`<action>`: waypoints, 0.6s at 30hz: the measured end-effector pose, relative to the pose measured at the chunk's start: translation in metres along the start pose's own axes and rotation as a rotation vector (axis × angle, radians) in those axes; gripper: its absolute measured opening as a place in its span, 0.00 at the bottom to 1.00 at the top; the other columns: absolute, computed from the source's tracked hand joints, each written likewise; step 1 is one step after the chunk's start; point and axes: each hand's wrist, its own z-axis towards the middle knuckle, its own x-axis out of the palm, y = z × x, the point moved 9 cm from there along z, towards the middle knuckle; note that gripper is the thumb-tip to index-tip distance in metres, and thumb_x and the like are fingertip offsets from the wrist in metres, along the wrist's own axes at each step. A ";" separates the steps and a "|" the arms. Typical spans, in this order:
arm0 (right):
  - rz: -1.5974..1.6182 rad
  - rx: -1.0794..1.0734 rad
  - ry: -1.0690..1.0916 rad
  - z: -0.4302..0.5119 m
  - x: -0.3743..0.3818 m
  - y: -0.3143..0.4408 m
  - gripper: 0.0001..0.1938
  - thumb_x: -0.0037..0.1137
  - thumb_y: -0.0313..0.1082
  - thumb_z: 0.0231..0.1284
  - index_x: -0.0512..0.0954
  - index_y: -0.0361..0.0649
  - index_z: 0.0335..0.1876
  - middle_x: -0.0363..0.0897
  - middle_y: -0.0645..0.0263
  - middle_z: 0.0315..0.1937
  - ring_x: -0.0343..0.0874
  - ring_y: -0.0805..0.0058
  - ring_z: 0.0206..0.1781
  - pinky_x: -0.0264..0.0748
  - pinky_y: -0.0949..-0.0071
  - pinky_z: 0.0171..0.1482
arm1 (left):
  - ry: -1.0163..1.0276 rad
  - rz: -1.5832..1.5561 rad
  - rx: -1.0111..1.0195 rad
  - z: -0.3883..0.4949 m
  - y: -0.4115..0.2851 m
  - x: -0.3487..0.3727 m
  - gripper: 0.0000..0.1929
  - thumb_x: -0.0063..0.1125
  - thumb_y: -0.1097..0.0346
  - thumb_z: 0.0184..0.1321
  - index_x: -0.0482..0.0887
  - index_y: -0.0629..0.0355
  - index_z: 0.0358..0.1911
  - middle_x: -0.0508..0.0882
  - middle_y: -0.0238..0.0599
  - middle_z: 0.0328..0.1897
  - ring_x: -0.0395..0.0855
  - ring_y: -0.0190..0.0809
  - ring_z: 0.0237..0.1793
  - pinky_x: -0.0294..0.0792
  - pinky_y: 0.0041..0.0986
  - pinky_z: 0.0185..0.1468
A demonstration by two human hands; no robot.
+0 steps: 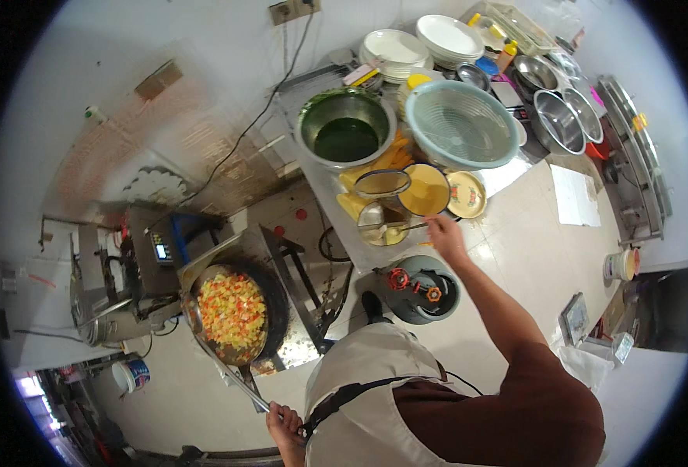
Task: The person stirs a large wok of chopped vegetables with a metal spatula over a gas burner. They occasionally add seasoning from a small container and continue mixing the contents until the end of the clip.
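Note:
My left hand (285, 425) grips the long metal handle (236, 378) of a cooking utensil, whose far end lies at the wok's near-left rim. Diced yellow, orange and red food (231, 309) is heaped in the dark wok (278, 309). Over the table's corner, my right hand (444, 234) holds a thin spoon (412, 227). The spoon's tip reaches into a round divided seasoning container (373, 215) with pale and dark contents. Its raised lid (382, 183) stands behind it. Right beside them are a yellow enamel basin (425, 190) and a patterned lid (466, 195).
A steel basin of dark green liquid (347, 139) and a pale blue colander (463, 122) stand on the metal table (335, 219). Behind are stacked white plates (450, 35) and steel bowls (559, 122). A gas cylinder (414, 309) with red valves stands on the floor by my foot.

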 end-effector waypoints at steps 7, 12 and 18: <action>0.457 0.108 0.089 -0.042 0.004 0.082 0.11 0.50 0.37 0.74 0.81 0.39 0.48 0.72 0.73 0.27 0.68 0.86 0.27 0.67 0.82 0.29 | -0.012 -0.159 -0.040 0.003 0.006 -0.022 0.16 0.51 0.51 0.72 0.67 0.45 0.25 0.56 0.22 0.12 0.52 0.28 0.10 0.47 0.23 0.13; 0.739 0.026 0.418 -0.094 0.136 0.177 0.11 0.50 0.34 0.74 0.81 0.38 0.49 0.72 0.71 0.27 0.68 0.82 0.27 0.68 0.80 0.31 | 0.071 -0.247 0.019 0.008 -0.010 -0.021 0.19 0.51 0.52 0.73 0.66 0.50 0.23 0.57 0.24 0.12 0.53 0.28 0.10 0.50 0.23 0.12; 0.030 -0.578 0.272 -0.120 0.224 0.223 0.08 0.48 0.28 0.73 0.80 0.38 0.49 0.79 0.61 0.33 0.79 0.70 0.33 0.77 0.70 0.38 | 0.092 -0.242 0.030 0.001 -0.019 -0.025 0.20 0.51 0.52 0.73 0.65 0.49 0.23 0.58 0.25 0.12 0.54 0.28 0.10 0.50 0.23 0.12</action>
